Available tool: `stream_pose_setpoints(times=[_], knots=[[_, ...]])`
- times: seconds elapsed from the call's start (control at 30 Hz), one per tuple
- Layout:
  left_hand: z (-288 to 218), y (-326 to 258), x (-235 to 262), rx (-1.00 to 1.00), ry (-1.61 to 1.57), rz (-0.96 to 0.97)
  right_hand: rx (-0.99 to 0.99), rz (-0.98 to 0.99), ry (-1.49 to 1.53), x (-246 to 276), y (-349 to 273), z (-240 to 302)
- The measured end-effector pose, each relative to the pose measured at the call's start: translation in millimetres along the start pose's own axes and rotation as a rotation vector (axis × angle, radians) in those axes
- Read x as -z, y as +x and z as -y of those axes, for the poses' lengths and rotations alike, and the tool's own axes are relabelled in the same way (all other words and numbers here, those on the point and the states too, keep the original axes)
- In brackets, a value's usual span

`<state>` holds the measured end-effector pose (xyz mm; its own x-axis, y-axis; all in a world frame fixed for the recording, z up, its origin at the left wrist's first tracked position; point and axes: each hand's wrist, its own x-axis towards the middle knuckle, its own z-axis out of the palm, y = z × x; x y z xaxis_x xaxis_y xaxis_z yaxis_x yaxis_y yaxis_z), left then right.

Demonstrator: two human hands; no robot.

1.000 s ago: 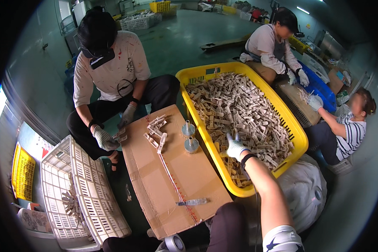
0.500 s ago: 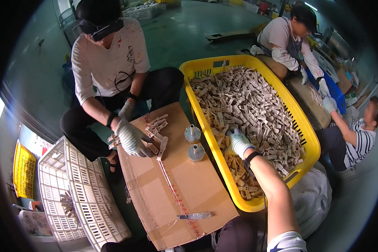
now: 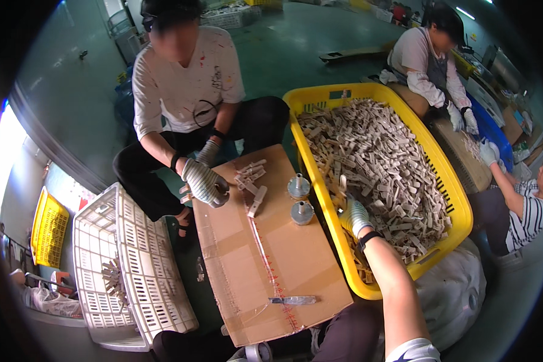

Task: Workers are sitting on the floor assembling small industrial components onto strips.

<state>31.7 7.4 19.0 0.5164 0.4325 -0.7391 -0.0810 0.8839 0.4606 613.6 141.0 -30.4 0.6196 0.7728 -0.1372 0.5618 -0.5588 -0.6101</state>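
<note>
My right hand (image 3: 355,217), in a white knit glove with a black band at the wrist, reaches into the near left side of a yellow crate (image 3: 468,217). The crate is heaped with small pale plastic clip-like pieces (image 3: 374,157). My fingertips are down among the pieces by the left wall, so their grip is hidden. My left hand does not show. Left of the crate lies a cardboard sheet (image 3: 253,241) with a loose cluster of the same pieces (image 3: 250,175), two round metal fittings (image 3: 301,212) and a knife-like tool (image 3: 292,300) near its front edge.
Across the cardboard sits a co-worker, whose gloved hand (image 3: 204,183) hovers over its left edge. White basket crates (image 3: 145,277) stand at the left, with some pieces inside. Two more people work by a blue bin (image 3: 489,123) at the right. A white sack (image 3: 452,283) lies beside the yellow crate.
The whole view has shifted, so things sit further right. The co-worker's gloved hand has drawn back from the pieces on the cardboard. My right hand stays in the yellow crate.
</note>
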Motion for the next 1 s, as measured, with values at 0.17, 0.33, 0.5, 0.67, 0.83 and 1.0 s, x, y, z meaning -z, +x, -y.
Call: stream_pose_setpoints(times=[0.17,0.33,0.5,0.67,0.83,1.0], knots=[[3,-5,5,-0.022,-0.023,0.029,-0.340,-0.272,0.807,2,33,-97],[11,-20,14,-0.114,-0.110,-0.028,-0.202,-0.206,0.731,89,-55,81],[17,-13,34,-0.091,-0.137,0.066,0.066,-0.120,0.809,133,-81,157],[17,-29,27,-0.109,-0.115,0.045,0.080,0.195,0.758,84,-93,275],[7,-27,16,-0.091,-0.122,0.059,0.279,0.093,0.517,-42,5,233],[34,-19,35,-0.188,-0.160,0.050,0.101,0.082,0.445,-80,-17,302]])
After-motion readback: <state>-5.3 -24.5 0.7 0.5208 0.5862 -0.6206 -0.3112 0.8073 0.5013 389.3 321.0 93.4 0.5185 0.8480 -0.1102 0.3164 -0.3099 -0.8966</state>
